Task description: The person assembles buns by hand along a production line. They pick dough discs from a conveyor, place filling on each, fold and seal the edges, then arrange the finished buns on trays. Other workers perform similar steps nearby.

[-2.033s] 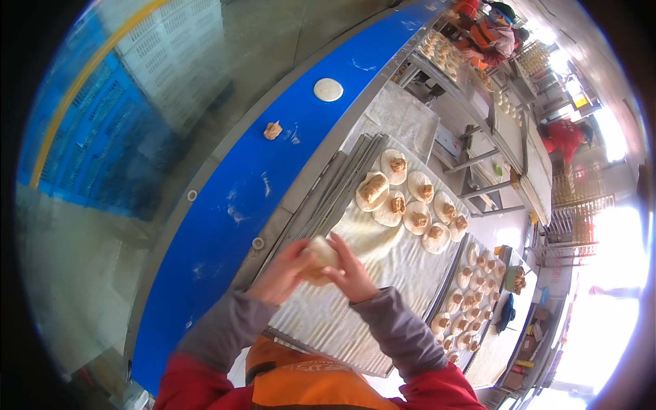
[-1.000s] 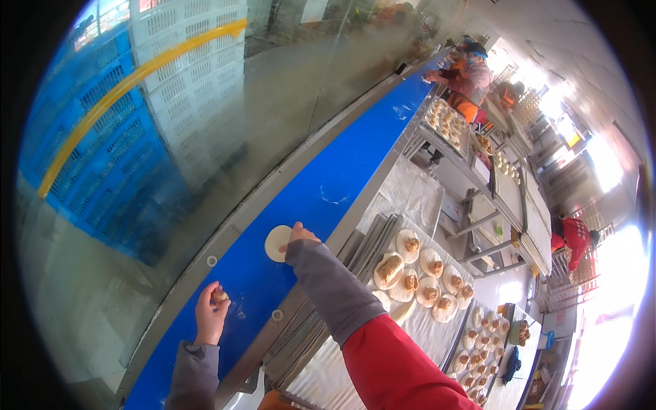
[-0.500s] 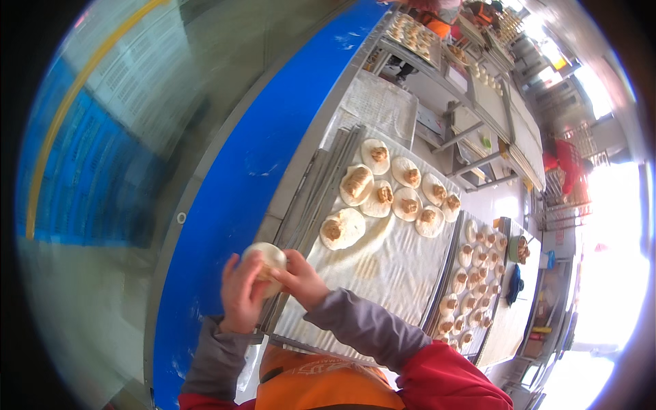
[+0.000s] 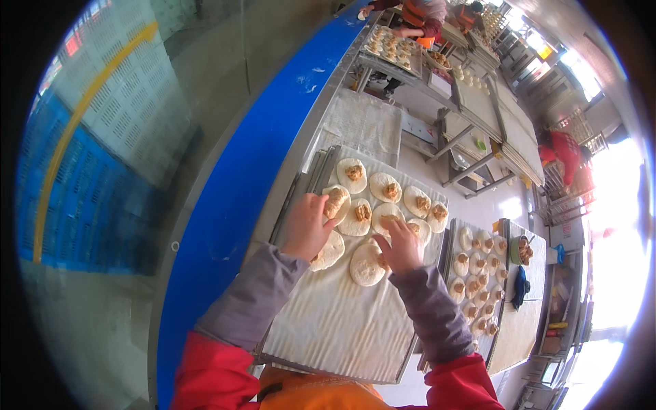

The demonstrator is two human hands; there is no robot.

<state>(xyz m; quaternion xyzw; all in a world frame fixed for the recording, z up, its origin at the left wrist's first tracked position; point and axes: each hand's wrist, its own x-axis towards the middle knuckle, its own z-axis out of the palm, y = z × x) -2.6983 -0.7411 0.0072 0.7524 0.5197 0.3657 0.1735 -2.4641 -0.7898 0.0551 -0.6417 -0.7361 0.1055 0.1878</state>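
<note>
Flat white dough rounds, each with a lump of brown filling, lie in rows on a cloth-lined tray (image 4: 335, 328). My left hand (image 4: 309, 227) is at the tray's left side, its thumb and forefinger closed on the edge of a dough round (image 4: 335, 203) with a long lump of filling. Partly under that hand lies another dough round (image 4: 329, 253). My right hand (image 4: 402, 246) reaches over the middle rounds, thumb and fingers apart. Beside its thumb is a dough round (image 4: 366, 266) in the nearest row. Its fingertips overlap a further round (image 4: 388, 217), hiding part of it.
A long blue belt (image 4: 225, 184) runs along the left, dusted with flour. To the right stands a second tray (image 4: 459, 273) with many filled rounds, then a green bowl (image 4: 522, 250). Ahead are a bare tray (image 4: 359, 123), metal tables and other people (image 4: 424, 17) at work.
Both hands have moved from beside the belt, where they held a filled dough round, rightward and forward over the tray. One more filled round now lies in the near row.
</note>
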